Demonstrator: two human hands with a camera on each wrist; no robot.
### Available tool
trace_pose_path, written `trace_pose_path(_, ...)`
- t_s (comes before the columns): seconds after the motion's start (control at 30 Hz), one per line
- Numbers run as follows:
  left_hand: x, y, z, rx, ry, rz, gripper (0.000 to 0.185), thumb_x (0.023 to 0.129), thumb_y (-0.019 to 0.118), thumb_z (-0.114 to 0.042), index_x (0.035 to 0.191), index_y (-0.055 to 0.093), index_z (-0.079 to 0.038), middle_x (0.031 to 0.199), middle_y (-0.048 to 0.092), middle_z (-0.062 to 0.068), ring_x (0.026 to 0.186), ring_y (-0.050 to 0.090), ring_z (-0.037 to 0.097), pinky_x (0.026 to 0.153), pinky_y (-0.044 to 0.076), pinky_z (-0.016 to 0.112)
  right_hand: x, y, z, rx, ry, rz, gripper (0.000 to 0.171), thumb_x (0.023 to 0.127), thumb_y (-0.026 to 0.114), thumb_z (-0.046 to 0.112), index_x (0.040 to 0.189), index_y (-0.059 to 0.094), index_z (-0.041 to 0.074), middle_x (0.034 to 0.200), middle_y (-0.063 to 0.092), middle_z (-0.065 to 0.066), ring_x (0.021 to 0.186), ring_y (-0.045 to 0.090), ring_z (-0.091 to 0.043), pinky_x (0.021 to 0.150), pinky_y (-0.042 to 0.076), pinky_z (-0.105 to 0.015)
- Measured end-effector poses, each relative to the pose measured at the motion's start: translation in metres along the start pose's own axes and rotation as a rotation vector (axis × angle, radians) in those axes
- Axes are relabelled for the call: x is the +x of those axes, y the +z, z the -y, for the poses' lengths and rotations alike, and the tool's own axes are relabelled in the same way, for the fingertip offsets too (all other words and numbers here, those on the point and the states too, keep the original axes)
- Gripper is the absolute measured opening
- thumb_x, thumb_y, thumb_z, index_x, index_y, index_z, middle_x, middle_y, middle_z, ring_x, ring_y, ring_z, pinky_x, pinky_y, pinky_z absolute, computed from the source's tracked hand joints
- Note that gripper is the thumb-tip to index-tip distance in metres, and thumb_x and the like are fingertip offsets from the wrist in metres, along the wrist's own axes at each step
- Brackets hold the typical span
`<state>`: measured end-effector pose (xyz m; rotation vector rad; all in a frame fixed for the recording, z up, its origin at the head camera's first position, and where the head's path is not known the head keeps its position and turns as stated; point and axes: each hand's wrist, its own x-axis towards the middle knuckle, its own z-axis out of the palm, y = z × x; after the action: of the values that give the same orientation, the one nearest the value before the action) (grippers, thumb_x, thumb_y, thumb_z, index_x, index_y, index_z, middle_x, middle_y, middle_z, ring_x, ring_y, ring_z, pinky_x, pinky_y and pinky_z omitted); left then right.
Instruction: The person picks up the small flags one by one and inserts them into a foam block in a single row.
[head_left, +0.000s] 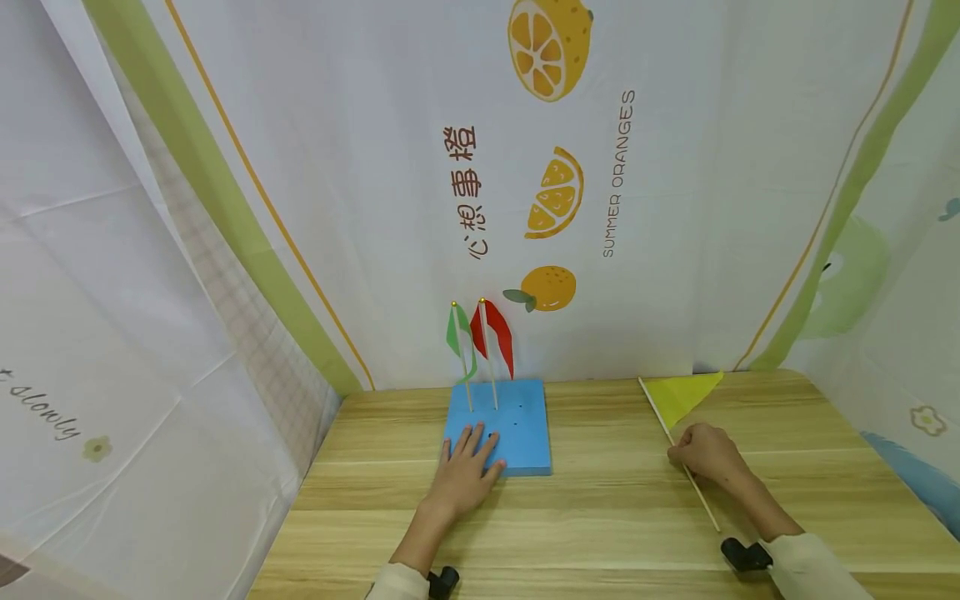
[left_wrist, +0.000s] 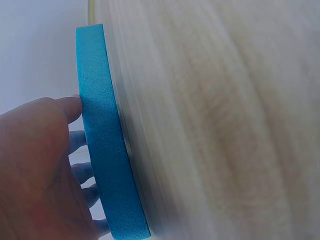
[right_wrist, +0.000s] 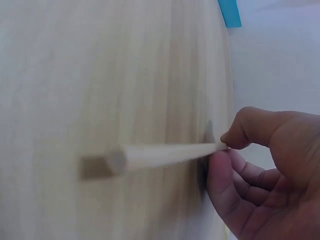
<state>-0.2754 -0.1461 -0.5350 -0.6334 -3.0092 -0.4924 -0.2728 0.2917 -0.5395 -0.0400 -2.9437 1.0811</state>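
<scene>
A blue foam block [head_left: 517, 421] lies on the wooden table [head_left: 600, 517] near the back wall. A green flag [head_left: 458, 333] and a red flag [head_left: 495, 333] stand upright in its far left part. My left hand [head_left: 467, 467] lies flat on the block's near left corner with straight fingers; the left wrist view shows the block's edge [left_wrist: 102, 150] beside that hand [left_wrist: 40, 170]. My right hand [head_left: 705, 454] pinches the thin wooden stick [head_left: 701, 496] of a yellow flag [head_left: 682, 393] lying on the table. In the right wrist view, thumb and fingers [right_wrist: 235, 150] grip the stick [right_wrist: 165, 155].
A printed cloth backdrop [head_left: 525, 167] with orange pictures closes off the back and both sides of the table. Several small holes [head_left: 517, 408] dot the block's top. Bare wood lies between the two hands and along the front edge.
</scene>
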Motion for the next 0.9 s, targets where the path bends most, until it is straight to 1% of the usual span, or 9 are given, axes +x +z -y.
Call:
trace_pose_path(0.17,0.000,0.000,0.000,0.005,-0.002,0.003,0.061,0.112,0.050,-0.046,0.164,0.045,-0.014,0.175,0.030,0.018,0.163,0.025,0.043,0.129,0.019,0.072,0.001,-0.001,0.002,0.030,0.018,0.058,0.034,0.088,0.069,0.010,0.059,0.051,0.017,0.050,0.050,0.003,0.044,0.055,-0.014,0.047,0.052,-0.028)
trace_pose_path(0.27,0.000,0.000,0.000,0.005,-0.003,0.004,0.061,0.112,0.050,-0.046,0.164,0.045,-0.014,0.175,0.030,0.018,0.163,0.025,0.043,0.129,0.019,0.072,0.001,-0.001,0.001,0.037,0.002,0.068,0.038,0.087,0.068,0.008,0.058,0.047,0.018,0.050,0.048,0.004,0.045,0.053,-0.013,0.048,0.053,-0.028)
trace_pose_path(0.37,0.000,0.000,0.000,0.006,-0.002,0.002,0.061,0.112,0.050,-0.046,0.164,0.045,-0.014,0.175,0.030,0.018,0.163,0.026,0.043,0.129,0.019,0.072,0.002,0.000,0.001,0.034,-0.008,0.064,0.037,0.088,0.067,0.008,0.057,0.049,0.017,0.051,0.051,0.003,0.046,0.054,-0.013,0.049,0.052,-0.028)
trace_pose_path(0.43,0.000,0.000,0.000,0.006,-0.001,0.001,0.061,0.112,0.050,-0.046,0.164,0.045,-0.014,0.175,0.031,0.018,0.163,0.026,0.043,0.129,0.019,0.072,0.002,-0.001,0.001,0.029,-0.020,0.057,0.034,0.089,0.068,0.009,0.059,0.053,0.015,0.052,0.055,0.002,0.046,0.056,-0.013,0.048,0.051,-0.028)
trace_pose_path(0.5,0.000,0.001,0.000,0.003,0.001,-0.001,0.061,0.112,0.050,-0.046,0.164,0.046,-0.013,0.174,0.031,0.018,0.162,0.027,0.043,0.128,0.020,0.072,0.002,-0.002,0.002,0.029,-0.020,0.051,0.031,0.090,0.069,0.010,0.061,0.058,0.012,0.054,0.058,0.000,0.048,0.057,-0.014,0.049,0.050,-0.029)
trace_pose_path(0.6,0.000,0.000,0.000,0.002,0.002,-0.003,0.061,0.112,0.051,-0.046,0.164,0.046,-0.013,0.174,0.031,0.018,0.162,0.027,0.043,0.128,0.020,0.072,0.001,-0.004,0.004,0.041,-0.028,0.043,0.024,0.093,0.069,0.011,0.070,0.064,0.006,0.059,0.063,-0.004,0.050,0.060,-0.016,0.050,0.051,-0.030)
trace_pose_path(0.7,0.000,0.000,0.000,0.006,0.003,-0.007,0.061,0.112,0.051,-0.046,0.163,0.046,-0.014,0.174,0.032,0.018,0.162,0.027,0.043,0.128,0.020,0.072,0.000,-0.007,0.009,0.065,-0.014,0.036,0.018,0.094,0.070,0.011,0.078,0.067,0.003,0.062,0.065,-0.005,0.052,0.063,-0.017,0.051,0.054,-0.031)
trace_pose_path(0.73,0.000,0.000,0.000,0.009,0.003,-0.007,0.061,0.112,0.051,-0.046,0.163,0.046,-0.014,0.174,0.032,0.018,0.162,0.027,0.043,0.128,0.020,0.072,-0.001,-0.008,0.010,0.066,-0.021,0.032,0.017,0.094,0.070,0.010,0.080,0.067,0.002,0.063,0.065,-0.006,0.053,0.063,-0.017,0.052,0.054,-0.031)
trace_pose_path(0.9,0.001,-0.001,-0.001,0.008,-0.001,-0.001,0.060,0.113,0.049,-0.046,0.164,0.045,-0.014,0.175,0.031,0.018,0.163,0.026,0.043,0.129,0.019,0.072,0.001,-0.013,0.016,0.052,-0.038,0.009,0.014,0.094,0.070,0.010,0.085,0.069,-0.001,0.065,0.068,-0.006,0.055,0.066,-0.018,0.055,0.053,-0.030)
